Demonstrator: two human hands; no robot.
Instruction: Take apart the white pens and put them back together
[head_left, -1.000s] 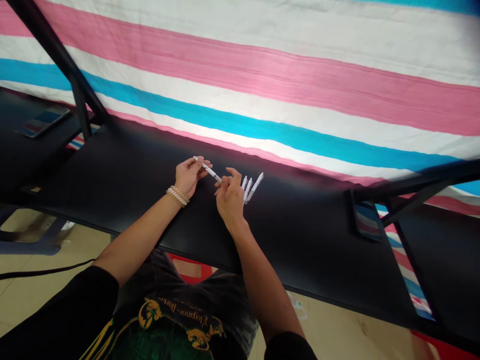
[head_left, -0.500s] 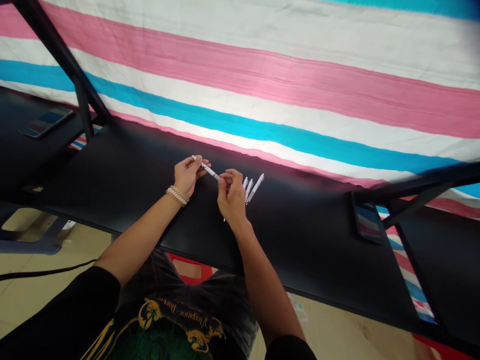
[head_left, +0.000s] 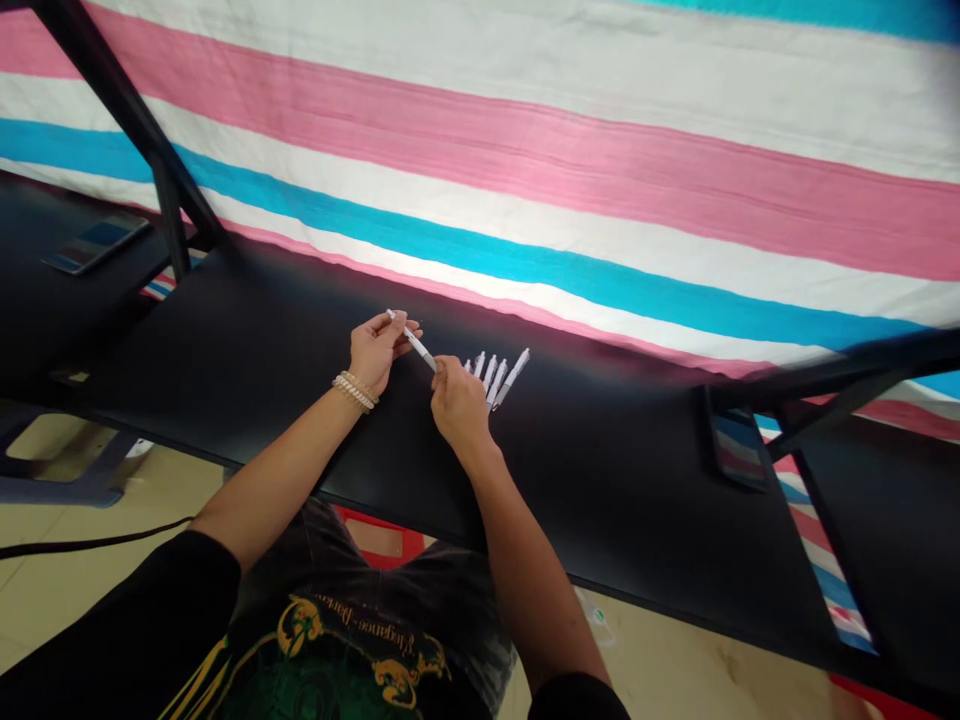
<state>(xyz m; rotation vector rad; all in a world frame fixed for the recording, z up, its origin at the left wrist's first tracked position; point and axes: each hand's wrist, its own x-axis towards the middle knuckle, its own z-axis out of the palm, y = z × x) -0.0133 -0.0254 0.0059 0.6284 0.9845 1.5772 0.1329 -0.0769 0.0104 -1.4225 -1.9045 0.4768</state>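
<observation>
A white pen (head_left: 418, 347) with a grey grip is held slantwise between my two hands, above the black table. My left hand (head_left: 373, 350) pinches its upper end between thumb and fingers. At the lower, grey end, the curled fingers of my right hand (head_left: 460, 402) are closed on the pen; its tip is hidden by them. Several more white pens (head_left: 513, 378) lie side by side on the table, just beyond my right hand, which covers the lower parts of some.
The black table (head_left: 615, 480) runs across the view. Behind it hangs a striped cloth (head_left: 525, 180). Black metal braces (head_left: 169, 215) stand at both sides. A dark, flat glossy panel (head_left: 735, 437) is at the right, and another (head_left: 97, 243) at the far left.
My right hand's fingers have curled down around the pen's grey end, where they were raised before. More of the pens lying behind it now show. My left hand has hardly moved.
</observation>
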